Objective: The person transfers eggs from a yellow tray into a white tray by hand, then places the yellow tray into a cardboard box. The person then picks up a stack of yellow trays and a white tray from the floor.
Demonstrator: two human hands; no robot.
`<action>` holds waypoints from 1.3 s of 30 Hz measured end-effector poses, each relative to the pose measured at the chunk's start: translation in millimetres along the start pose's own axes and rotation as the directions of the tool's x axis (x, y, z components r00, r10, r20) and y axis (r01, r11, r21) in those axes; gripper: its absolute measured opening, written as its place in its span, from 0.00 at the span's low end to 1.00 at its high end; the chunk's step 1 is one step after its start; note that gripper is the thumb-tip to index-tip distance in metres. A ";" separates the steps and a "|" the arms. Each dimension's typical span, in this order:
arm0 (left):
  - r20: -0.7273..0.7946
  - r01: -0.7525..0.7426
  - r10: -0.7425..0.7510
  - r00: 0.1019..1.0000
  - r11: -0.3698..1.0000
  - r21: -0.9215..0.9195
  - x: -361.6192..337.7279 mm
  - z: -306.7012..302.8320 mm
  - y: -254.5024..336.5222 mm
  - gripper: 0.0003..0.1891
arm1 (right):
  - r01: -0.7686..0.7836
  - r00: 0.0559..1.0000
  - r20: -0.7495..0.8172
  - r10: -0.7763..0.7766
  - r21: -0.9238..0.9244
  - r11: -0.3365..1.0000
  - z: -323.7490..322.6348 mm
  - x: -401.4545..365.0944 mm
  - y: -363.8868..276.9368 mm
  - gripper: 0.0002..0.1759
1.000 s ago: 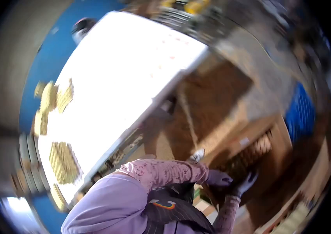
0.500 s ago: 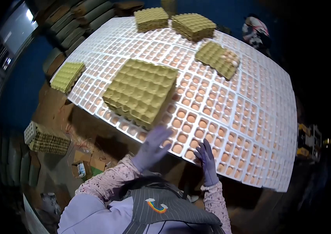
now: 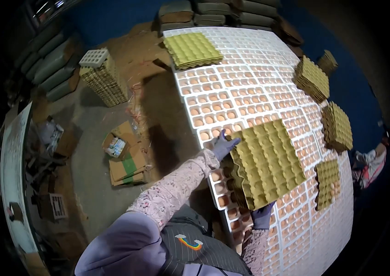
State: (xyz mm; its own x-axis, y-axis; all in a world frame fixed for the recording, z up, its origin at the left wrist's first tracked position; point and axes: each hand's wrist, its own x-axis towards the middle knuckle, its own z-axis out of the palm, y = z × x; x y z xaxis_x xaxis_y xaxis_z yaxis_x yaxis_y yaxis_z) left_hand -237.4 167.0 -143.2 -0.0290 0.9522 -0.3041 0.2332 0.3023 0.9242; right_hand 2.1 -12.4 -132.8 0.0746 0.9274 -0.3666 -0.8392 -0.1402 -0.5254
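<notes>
A thick stack of olive-green cardboard egg trays [image 3: 268,163] rests on white trays filled with brown eggs [image 3: 211,108]. My left hand [image 3: 225,146], in a purple glove, is at the stack's far left corner. Its visible fingers are spread, one pointing up and one reaching to the stack's edge. Against the near edge of the same stack is my right hand [image 3: 262,217], also gloved. The stack hides most of its fingers, so its grip cannot be told.
More egg-tray stacks stand at the table's far left [image 3: 192,48] and far side [image 3: 313,79]. A cardboard tray holding some eggs [image 3: 327,184] lies to the right. On the floor are a tall tray stack [image 3: 103,78] and an open carton [image 3: 116,146]. Another person [image 3: 372,165] is beyond the table.
My view has turned left, showing more floor. Both hands have gone from the table's near edge to the large egg-tray stack, left hand at its corner, right hand at its near edge.
</notes>
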 end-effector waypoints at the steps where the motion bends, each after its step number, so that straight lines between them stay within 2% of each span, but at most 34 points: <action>1: -0.152 -0.050 0.047 0.987 0.999 -0.014 21.6 26.4 -38.8 0.50 | 0.298 0.951 0.127 -0.282 -0.618 0.728 2.5 -4.5 5.0 0.44; 2: -0.029 -0.043 0.040 0.999 0.995 -0.094 -11.0 -0.5 -0.3 0.47 | 0.479 0.818 0.418 -0.395 -0.875 0.064 -3.3 -15.3 10.0 0.42; 4: 0.064 0.035 -0.027 0.998 0.991 -0.132 -20.5 -14.2 16.4 0.42 | 0.394 0.838 0.333 -0.432 -0.918 0.056 -1.6 -20.2 10.3 0.41; 5: -0.059 0.034 -0.050 0.997 0.968 -0.248 4.0 16.1 -20.0 0.41 | 0.381 0.846 0.289 -0.449 -0.915 0.130 2.2 -18.4 10.2 0.41; 7: -0.090 -0.057 0.036 0.995 0.968 -0.244 9.7 -0.3 -17.3 0.41 | 0.361 0.874 0.181 -0.451 -0.863 0.354 20.2 -13.9 11.9 0.42; 8: -0.101 -0.110 0.088 0.991 0.962 -0.248 1.9 -21.2 6.5 0.41 | 0.358 0.882 0.148 -0.447 -0.829 0.431 32.9 -7.1 14.5 0.42; 10: -0.052 -0.124 0.113 0.992 0.924 -0.361 11.3 -73.6 48.0 0.41 | 0.368 0.894 0.126 -0.431 -0.755 0.542 66.8 18.3 24.7 0.42; 11: -0.056 -0.151 0.141 0.988 0.932 -0.330 32.3 -96.4 53.7 0.42 | 0.374 0.900 0.132 -0.416 -0.723 0.581 85.5 37.9 33.2 0.43; 14: -0.190 -0.314 0.267 0.945 0.905 -0.288 113.3 -182.6 80.1 0.42 | 0.386 0.918 0.163 -0.362 -0.572 0.724 157.8 113.6 71.9 0.43; 15: -0.248 -0.328 0.284 0.926 0.931 -0.158 145.1 -216.4 89.2 0.38 | 0.364 0.931 0.166 -0.326 -0.506 0.782 185.9 144.9 90.8 0.43; 16: -0.230 -0.346 0.286 0.930 0.892 -0.292 172.0 -249.6 99.5 0.41 | 0.337 0.941 0.164 -0.295 -0.449 0.828 215.7 171.1 109.4 0.44; 17: -0.293 -0.391 0.330 0.897 0.902 -0.182 192.0 -288.6 122.1 0.42 | 0.516 0.848 0.240 -0.472 -0.573 0.636 216.7 219.1 130.5 0.44; 18: -0.317 -0.380 0.326 0.891 0.917 -0.123 218.5 -321.4 135.4 0.44 | 0.591 0.797 0.479 -0.367 -0.742 0.317 261.8 248.9 138.9 0.44; 19: -0.332 -0.392 0.348 0.876 0.917 -0.073 250.1 -353.4 143.3 0.46 | 0.643 0.751 0.523 -0.402 -0.718 0.267 299.6 272.6 154.8 0.45; 20: -0.283 -0.388 0.330 0.900 0.904 -0.178 291.6 -380.9 143.8 0.48 | 0.687 0.705 0.562 -0.432 -0.692 0.221 336.5 294.9 176.5 0.45; 21: -0.245 -0.344 0.301 0.922 0.926 -0.156 318.1 -411.7 156.6 0.50 | 0.594 0.804 0.425 -0.416 -0.607 0.528 390.5 313.6 192.1 0.43; 22: -0.241 -0.323 0.282 0.929 0.934 -0.153 340.9 -435.6 169.0 0.53 | 0.618 0.778 0.490 -0.393 -0.706 0.345 410.7 342.0 200.2 0.44; 23: -0.226 -0.322 0.282 0.932 0.932 -0.167 356.6 -452.9 180.4 0.50 | 0.641 0.732 0.572 -0.369 -0.762 0.090 435.0 359.2 201.4 0.43; 25: -0.200 -0.310 0.272 0.941 0.930 -0.198 408.9 -473.2 178.2 0.47 | 0.647 0.689 0.610 -0.390 -0.761 -0.046 459.2 394.8 214.3 0.41; 26: -0.128 -0.355 0.332 0.935 0.854 -0.380 447.9 -473.8 154.9 0.45 | 0.643 0.664 0.631 -0.400 -0.756 -0.126 457.1 411.4 221.0 0.40; 27: -0.076 -0.373 0.401 0.913 0.747 -0.550 472.3 -476.1 139.1 0.44 | 0.630 0.675 0.624 -0.394 -0.765 -0.131 451.7 425.5 224.9 0.40; 28: -0.075 -0.365 0.392 0.917 0.748 -0.554 475.8 -483.9 136.2 0.44 | 0.605 0.717 0.600 -0.356 -0.789 -0.110 446.9 441.0 227.5 0.40; 29: 0.044 -0.249 0.282 0.958 0.901 -0.355 473.0 -491.5 126.7 0.42 | 0.578 0.757 0.573 -0.314 -0.811 -0.088 442.6 451.5 232.3 0.40; 30: 0.134 -0.124 0.139 0.981 0.985 -0.119 466.5 -492.3 120.1 0.39 | 0.571 0.766 0.566 -0.304 -0.817 -0.084 438.7 452.0 234.2 0.40; 31: 0.075 -0.235 0.243 0.967 0.966 -0.108 460.0 -488.7 112.7 0.37 | 0.524 0.801 0.529 -0.280 -0.846 -0.100 431.3 448.1 237.3 0.41; 32: 0.068 -0.221 0.229 0.971 0.969 -0.109 463.1 -496.5 111.8 0.37 | 0.481 0.831 0.494 -0.256 -0.869 -0.117 424.1 445.7 240.2 0.41; 33: 0.160 -0.205 0.204 0.966 0.979 -0.013 456.7 -508.4 121.4 0.37 | 0.393 0.896 0.409 -0.171 -0.911 -0.123 427.1 437.4 233.6 0.41; 34: 0.240 -0.192 0.168 0.956 0.978 0.080 454.0 -521.4 122.9 0.37 | 0.438 0.871 0.453 -0.190 -0.891 -0.116 422.4 437.3 235.1 0.42; 35: 0.292 -0.277 0.274 0.916 0.960 -0.032 489.2 -528.3 75.1 0.35 | 0.421 0.867 0.421 -0.266 -0.905 -0.058 421.0 436.4 240.2 0.36; 36: 0.270 -0.267 0.262 0.926 0.963 -0.020 487.2 -534.6 82.3 0.35 | 0.406 0.860 0.378 -0.344 -0.914 0.012 419.6 435.1 245.8 0.31; 38: 0.272 -0.187 0.135 0.953 0.966 0.177 484.7 -531.3 106.1 0.31 | 0.514 0.829 0.530 -0.178 -0.848 -0.133 385.8 462.2 242.0 0.32; 39: 0.280 -0.048 0.141 0.950 0.948 -0.314 494.8 -519.0 84.5 0.30 | 0.550 0.816 0.574 0.066 -0.735 -0.397 382.2 463.7 236.2 0.31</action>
State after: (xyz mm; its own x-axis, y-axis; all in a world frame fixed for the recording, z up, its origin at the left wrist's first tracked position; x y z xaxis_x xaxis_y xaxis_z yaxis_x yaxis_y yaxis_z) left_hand -736.4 686.5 -95.9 0.2776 0.9344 -0.2230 -0.0830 0.2546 0.9635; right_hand -367.4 517.0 -133.5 -0.3041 0.9466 0.1072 0.7699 0.3104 -0.5576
